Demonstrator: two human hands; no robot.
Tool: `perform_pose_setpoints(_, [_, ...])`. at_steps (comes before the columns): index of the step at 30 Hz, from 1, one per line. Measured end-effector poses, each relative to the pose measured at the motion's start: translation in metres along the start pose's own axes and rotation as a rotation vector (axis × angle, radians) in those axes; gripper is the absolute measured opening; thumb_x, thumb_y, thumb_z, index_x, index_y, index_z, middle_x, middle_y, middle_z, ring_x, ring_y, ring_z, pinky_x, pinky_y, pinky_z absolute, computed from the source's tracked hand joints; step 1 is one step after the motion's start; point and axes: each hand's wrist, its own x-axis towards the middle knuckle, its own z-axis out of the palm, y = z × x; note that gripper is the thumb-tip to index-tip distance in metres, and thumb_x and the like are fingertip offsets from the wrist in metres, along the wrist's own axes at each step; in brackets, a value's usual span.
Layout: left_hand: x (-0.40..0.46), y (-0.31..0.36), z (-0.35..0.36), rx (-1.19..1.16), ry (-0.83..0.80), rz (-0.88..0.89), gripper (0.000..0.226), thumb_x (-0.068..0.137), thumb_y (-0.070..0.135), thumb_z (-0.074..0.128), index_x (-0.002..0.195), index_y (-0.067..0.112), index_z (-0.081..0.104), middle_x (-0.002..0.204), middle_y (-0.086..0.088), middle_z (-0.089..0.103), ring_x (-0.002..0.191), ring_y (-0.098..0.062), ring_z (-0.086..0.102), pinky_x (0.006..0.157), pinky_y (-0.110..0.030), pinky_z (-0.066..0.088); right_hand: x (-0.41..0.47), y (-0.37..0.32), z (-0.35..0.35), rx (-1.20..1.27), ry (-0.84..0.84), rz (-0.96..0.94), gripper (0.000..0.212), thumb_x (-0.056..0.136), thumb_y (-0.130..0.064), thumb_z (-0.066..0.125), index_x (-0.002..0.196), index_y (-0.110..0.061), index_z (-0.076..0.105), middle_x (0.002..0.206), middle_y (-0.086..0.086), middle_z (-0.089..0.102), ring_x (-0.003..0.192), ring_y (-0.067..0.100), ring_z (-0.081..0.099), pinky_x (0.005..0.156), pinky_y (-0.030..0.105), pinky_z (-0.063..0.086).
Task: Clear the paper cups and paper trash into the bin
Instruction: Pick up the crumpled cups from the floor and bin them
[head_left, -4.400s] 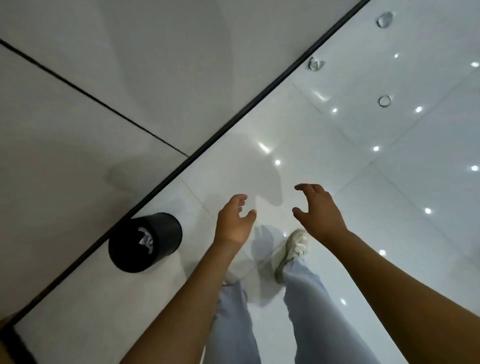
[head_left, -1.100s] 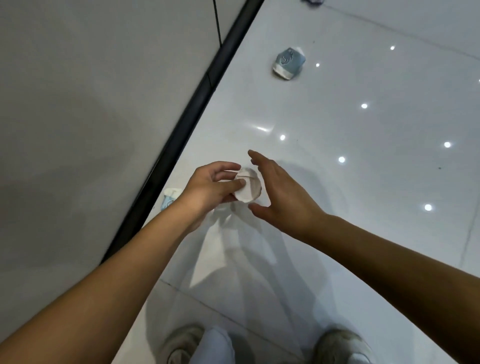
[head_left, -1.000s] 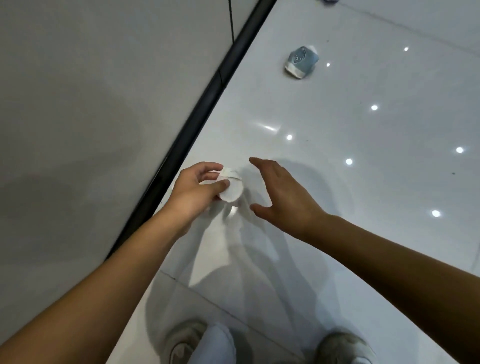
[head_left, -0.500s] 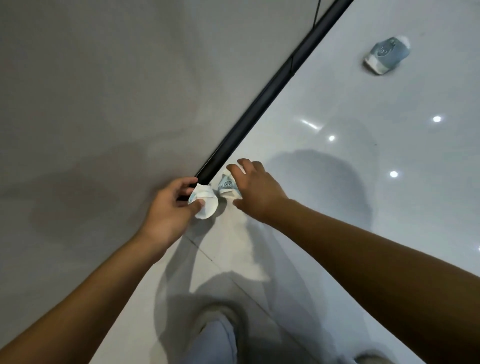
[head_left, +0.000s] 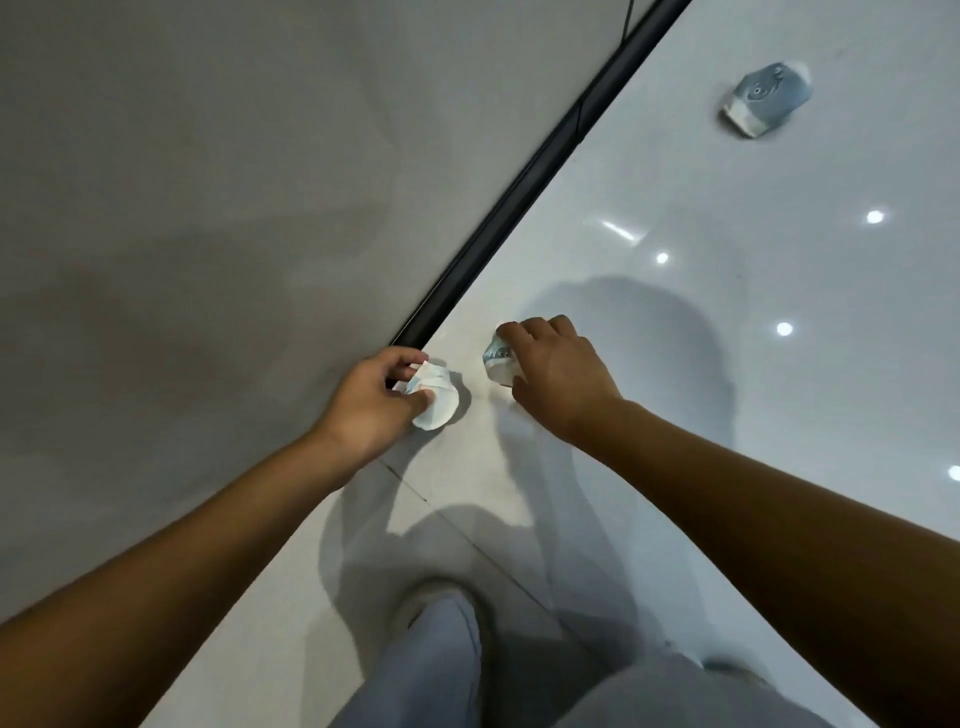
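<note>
My left hand (head_left: 376, 400) pinches a crumpled white paper cup (head_left: 436, 400) between thumb and fingers, low over the glossy white floor. Just to its right, my right hand (head_left: 556, 374) curls its fingers over a second crushed cup (head_left: 496, 361), blue and white, which lies on the floor by the black skirting; most of that cup is hidden under the fingers. A third crushed blue cup (head_left: 766, 98) lies on the floor far off at the upper right. The bin is out of view.
A grey wall (head_left: 208, 208) fills the left half, ending in a black skirting strip (head_left: 519, 208) that runs diagonally. My legs and a white shoe (head_left: 441, 608) stand at the bottom of the view.
I have turned and stooped toward the wall. My left hand kept its crumpled cup. My right hand came down from open air onto the blue cup by the skirting and closed over it.
</note>
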Motion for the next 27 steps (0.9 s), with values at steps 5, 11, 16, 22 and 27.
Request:
perform_pose_setpoints(5, [-0.052, 0.071, -0.016, 0.013, -0.066, -0.052, 0.03, 0.085, -0.003, 0.063, 0.109, 0.015, 0.059, 0.088, -0.001, 0.056, 0.087, -0.022, 0.057, 0.09, -0.048, 0.053, -0.08, -0.004, -0.079, 0.013, -0.014, 0.149, 0.047, 0.088, -0.02, 0.052, 0.134, -0.018, 0.043, 0.123, 0.006, 0.057, 0.11, 0.03, 0.048, 0.096, 0.039, 0.037])
perform_pose_setpoints(11, [-0.172, 0.169, -0.048, -0.062, -0.098, -0.06, 0.029, 0.084, 0.002, 0.065, 0.105, 0.021, 0.059, 0.097, -0.003, 0.056, 0.092, -0.022, 0.057, 0.091, -0.049, 0.052, -0.173, -0.06, -0.21, -0.025, -0.066, 0.146, 0.047, 0.09, -0.02, 0.053, 0.135, -0.017, 0.041, 0.124, 0.007, 0.057, 0.109, 0.028, 0.048, 0.094, 0.035, 0.039])
perform_pose_setpoints(16, [-0.293, 0.224, -0.09, -0.133, -0.031, -0.114, 0.033, 0.085, 0.002, 0.064, 0.115, 0.016, 0.059, 0.094, 0.003, 0.055, 0.091, -0.022, 0.057, 0.091, -0.047, 0.052, -0.238, -0.131, -0.311, -0.092, -0.094, 0.033, 0.05, 0.088, -0.021, 0.057, 0.136, -0.018, 0.042, 0.126, 0.005, 0.056, 0.11, 0.026, 0.048, 0.094, 0.035, 0.039])
perform_pose_setpoints(22, [-0.421, 0.239, -0.14, -0.339, 0.162, -0.242, 0.031, 0.085, 0.001, 0.065, 0.111, 0.016, 0.06, 0.093, 0.002, 0.056, 0.088, -0.023, 0.058, 0.092, -0.045, 0.052, -0.291, -0.209, -0.384, -0.214, -0.142, -0.198, 0.05, 0.086, -0.02, 0.057, 0.134, -0.02, 0.043, 0.125, 0.003, 0.057, 0.11, 0.025, 0.049, 0.094, 0.035, 0.04])
perform_pose_setpoints(27, [-0.529, 0.215, -0.18, -0.568, 0.354, -0.315, 0.028, 0.085, -0.001, 0.063, 0.108, 0.015, 0.06, 0.101, -0.005, 0.057, 0.08, -0.02, 0.057, 0.071, -0.035, 0.053, -0.334, -0.281, -0.413, -0.268, -0.204, -0.391, 0.048, 0.087, -0.018, 0.056, 0.133, -0.017, 0.044, 0.124, 0.006, 0.057, 0.11, 0.027, 0.049, 0.093, 0.037, 0.04])
